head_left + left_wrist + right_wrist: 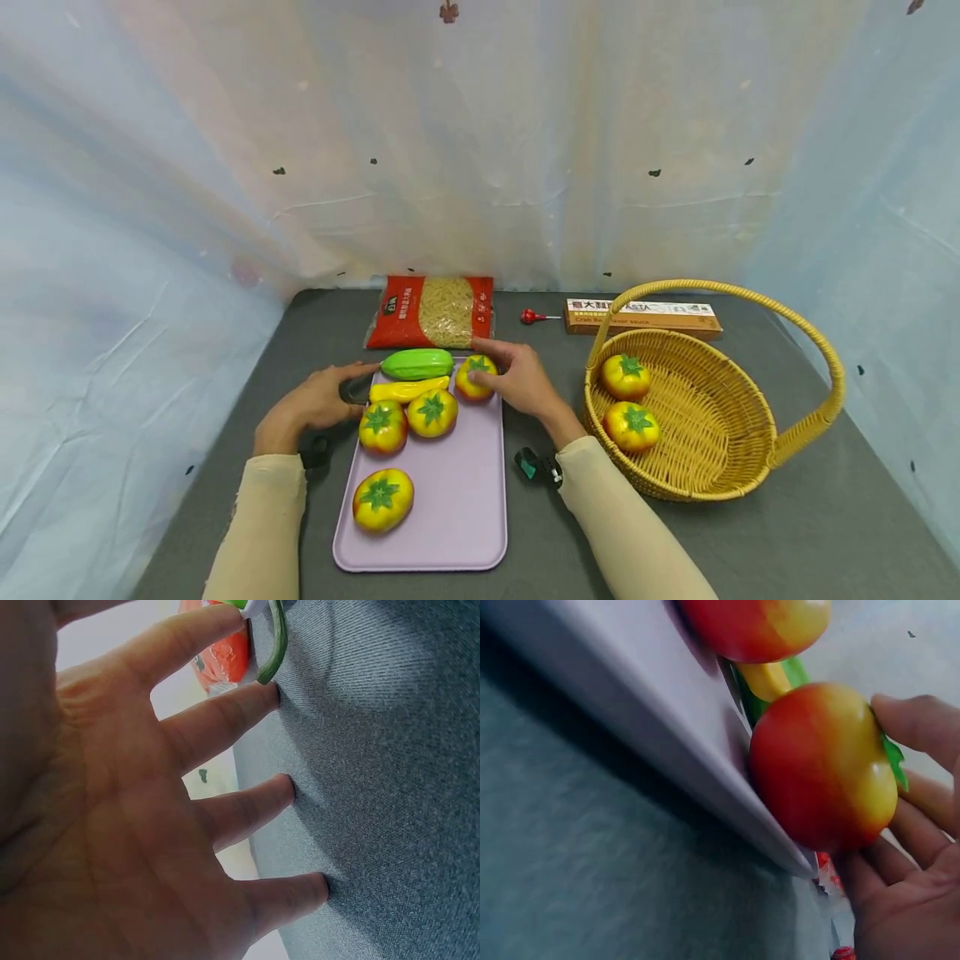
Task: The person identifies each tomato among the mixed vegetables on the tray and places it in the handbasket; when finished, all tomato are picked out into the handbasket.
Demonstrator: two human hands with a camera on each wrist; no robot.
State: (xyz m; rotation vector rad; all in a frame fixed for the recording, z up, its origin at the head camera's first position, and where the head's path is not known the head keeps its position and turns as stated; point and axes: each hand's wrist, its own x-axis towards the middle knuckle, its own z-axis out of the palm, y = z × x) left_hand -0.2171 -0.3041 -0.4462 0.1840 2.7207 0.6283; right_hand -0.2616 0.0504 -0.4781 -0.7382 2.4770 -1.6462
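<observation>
A pale purple tray (457,500) bears a green gourd-like vegetable (417,364), a yellow elongated vegetable (409,390) and several yellow-red toy persimmons with green leafy tops. At the tray's far right corner my right hand (521,379) holds one persimmon (821,769) between thumb and fingers. Two more, a left persimmon (383,428) and a middle persimmon (432,413), sit below the yellow vegetable; another persimmon (382,500) lies near front left. My left hand (318,400) is spread beside the tray's left edge, fingertips on the table, near a dark green stem (274,645).
To the right stands a wicker basket (720,400) with a tall handle and two persimmons inside. Behind the tray lies a red pasta bag (442,312). Further right are a small red-handled tool (532,317) and a pasta box (645,321). Pale curtains surround the grey table.
</observation>
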